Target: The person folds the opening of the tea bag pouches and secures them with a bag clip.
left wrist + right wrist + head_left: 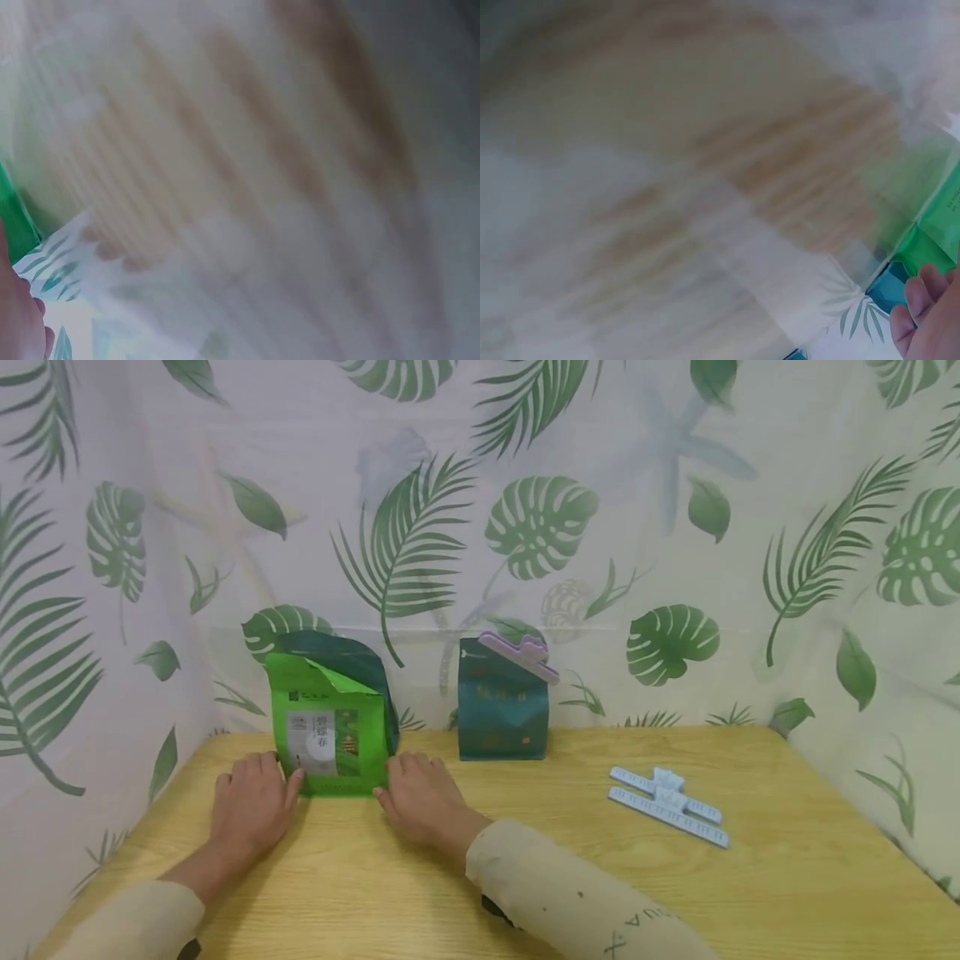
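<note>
A bright green tea bag point(352, 752) with a printed label stands upright at the left of the table, its top edge folded over at an angle. Close behind it rises a dark teal bag point(367, 652), mostly hidden. At the green bag's lower left corner my left hand point(251, 802) holds it, thumb in front and fingers along the side. My right hand point(426, 795) grips the lower right corner in the same way. The right wrist view catches those fingertips point(921, 296) beside the green bag, while the left wrist view has only a sliver of green bag point(13, 217).
Toward the back centre stands another teal bag point(502, 718), with a purple sealing clip point(517, 656) slanting across its top corner. A light blue sealing clip point(667, 806) lies on the wooden table point(570, 877) at the right. Leaf-patterned cloth point(600, 443) hangs behind.
</note>
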Demonstrator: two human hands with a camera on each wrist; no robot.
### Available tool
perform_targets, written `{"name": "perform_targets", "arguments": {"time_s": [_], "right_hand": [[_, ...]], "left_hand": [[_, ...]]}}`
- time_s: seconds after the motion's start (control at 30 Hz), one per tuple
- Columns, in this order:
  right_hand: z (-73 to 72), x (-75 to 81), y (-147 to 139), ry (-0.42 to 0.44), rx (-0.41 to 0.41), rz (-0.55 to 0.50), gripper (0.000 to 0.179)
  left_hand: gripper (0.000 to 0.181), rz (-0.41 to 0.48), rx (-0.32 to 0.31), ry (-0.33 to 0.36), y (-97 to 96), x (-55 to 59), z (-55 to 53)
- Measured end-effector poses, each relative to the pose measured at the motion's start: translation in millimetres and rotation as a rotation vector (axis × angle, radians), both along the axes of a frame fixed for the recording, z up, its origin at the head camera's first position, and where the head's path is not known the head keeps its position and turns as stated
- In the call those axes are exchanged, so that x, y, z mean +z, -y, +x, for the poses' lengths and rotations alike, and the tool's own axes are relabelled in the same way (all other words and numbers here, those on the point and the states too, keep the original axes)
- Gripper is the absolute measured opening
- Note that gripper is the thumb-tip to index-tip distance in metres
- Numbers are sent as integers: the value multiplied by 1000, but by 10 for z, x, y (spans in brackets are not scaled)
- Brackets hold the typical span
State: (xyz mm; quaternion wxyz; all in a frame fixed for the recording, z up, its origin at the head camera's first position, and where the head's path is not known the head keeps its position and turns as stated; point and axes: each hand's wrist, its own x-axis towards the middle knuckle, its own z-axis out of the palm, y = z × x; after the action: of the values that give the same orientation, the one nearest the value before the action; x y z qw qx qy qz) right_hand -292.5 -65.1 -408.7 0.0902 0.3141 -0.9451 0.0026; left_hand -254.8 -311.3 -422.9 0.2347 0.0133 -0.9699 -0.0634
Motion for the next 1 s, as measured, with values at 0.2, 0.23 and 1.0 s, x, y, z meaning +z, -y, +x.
{"name": "perform_targets", "arguments": {"time_s": [0.2,0.23,1.0], "right_hand": [[-3,-28,39,-75,12,98,50],[-1,-32,42,-88,14,108,50],[-2,-99,-102,-89,90,63,42]], "left_hand": [[46,20,-30,48,11,-5,-33],[46,25,-31,49,15,-8,-38],[50,23,-100,40,-17,-47,-30]]}}
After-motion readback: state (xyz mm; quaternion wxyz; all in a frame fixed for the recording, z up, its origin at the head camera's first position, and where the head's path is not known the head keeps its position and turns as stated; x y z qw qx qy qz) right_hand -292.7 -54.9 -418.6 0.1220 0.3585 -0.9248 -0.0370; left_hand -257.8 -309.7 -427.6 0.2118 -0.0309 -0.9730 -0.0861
